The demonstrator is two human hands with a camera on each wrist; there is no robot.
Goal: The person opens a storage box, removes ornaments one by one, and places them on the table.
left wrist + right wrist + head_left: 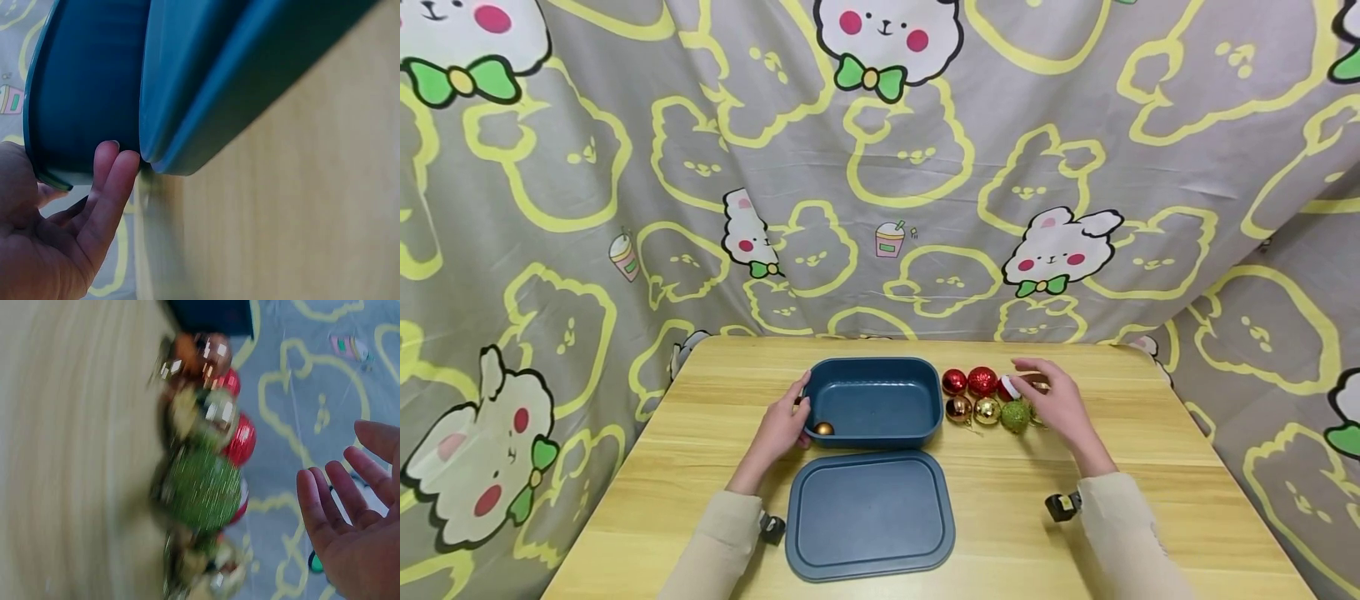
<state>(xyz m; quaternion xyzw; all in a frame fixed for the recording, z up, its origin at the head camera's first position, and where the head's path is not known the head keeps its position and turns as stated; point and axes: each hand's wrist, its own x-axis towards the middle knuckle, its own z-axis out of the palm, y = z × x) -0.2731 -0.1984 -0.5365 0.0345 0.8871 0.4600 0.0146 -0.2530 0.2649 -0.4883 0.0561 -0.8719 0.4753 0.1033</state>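
Observation:
A dark blue rectangular box [874,440] stands uncovered, with one small gold ball [823,428] in its front left corner. My left hand [784,423] holds the box's left end, thumb at the rim and fingers along the outer wall; in the left wrist view two fingertips [128,162] lie low on that wall. To the right of the box several Christmas baubles lie in two rows, among them a glittery green one [1016,416], a red one [982,381] and a gold one [987,410]. My right hand [1060,404] hovers over the right end of these rows, fingers spread and holding nothing.
The box's flat blue lid [870,515] lies just in front of the box on the wooden table [1022,550]. A patterned curtain [820,275] hangs behind the table and along its sides. Black wrist cameras [1063,507] stick out from both sleeves.

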